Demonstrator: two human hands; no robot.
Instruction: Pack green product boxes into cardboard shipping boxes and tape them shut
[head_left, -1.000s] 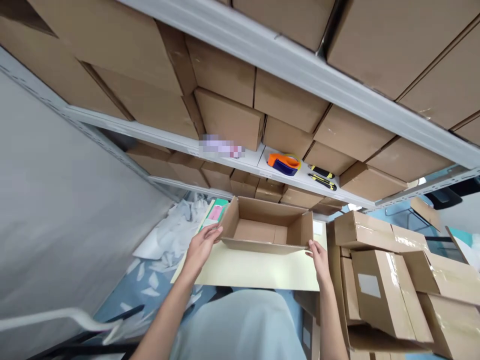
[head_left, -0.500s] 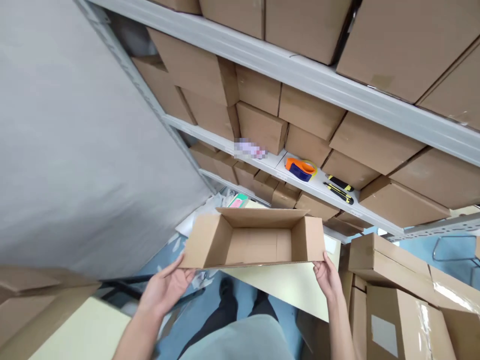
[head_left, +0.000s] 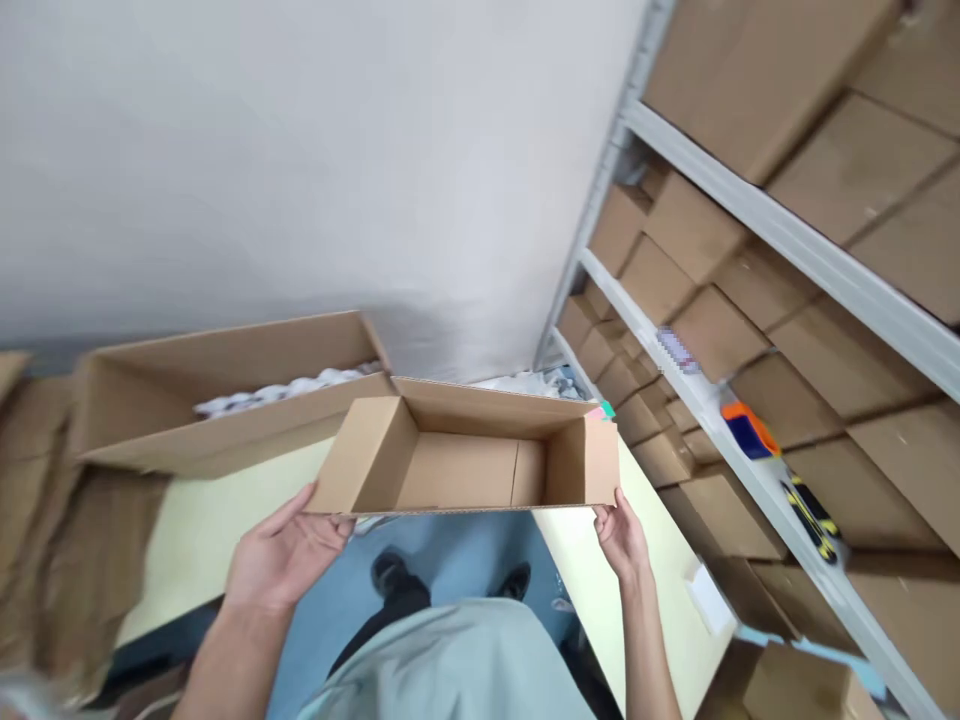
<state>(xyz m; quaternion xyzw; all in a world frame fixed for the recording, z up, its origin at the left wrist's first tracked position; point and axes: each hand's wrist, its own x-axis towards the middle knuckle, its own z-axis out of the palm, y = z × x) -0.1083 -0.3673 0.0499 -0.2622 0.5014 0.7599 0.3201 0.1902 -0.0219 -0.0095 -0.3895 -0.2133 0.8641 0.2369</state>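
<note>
An open cardboard box (head_left: pixel 457 470) with its flaps spread hangs in the air before my body, its inside bare. My left hand (head_left: pixel 281 550) grips the left end flap, thumb on top and fingers beneath. At the other end, the right flap is pinched between the thumb and fingers of my right hand (head_left: pixel 622 535). Beyond the box's left side, a larger open carton (head_left: pixel 225 440) holds a strip of white cushioning (head_left: pixel 289 390) and sits on a pale yellow tabletop (head_left: pixel 202 545).
Metal shelving (head_left: pixel 787 230) packed with cardboard boxes runs along the right. On one shelf lie an orange and blue tape dispenser (head_left: pixel 750 432) and box cutters (head_left: pixel 810 518). A second pale table (head_left: pixel 645 570) stands below it. Flattened cardboard (head_left: pixel 90 560) is stacked at left.
My view has turned left, so the shelving has shifted to the right and the larger carton has come into sight. Both hands have carried the open box along, still holding its flaps.
</note>
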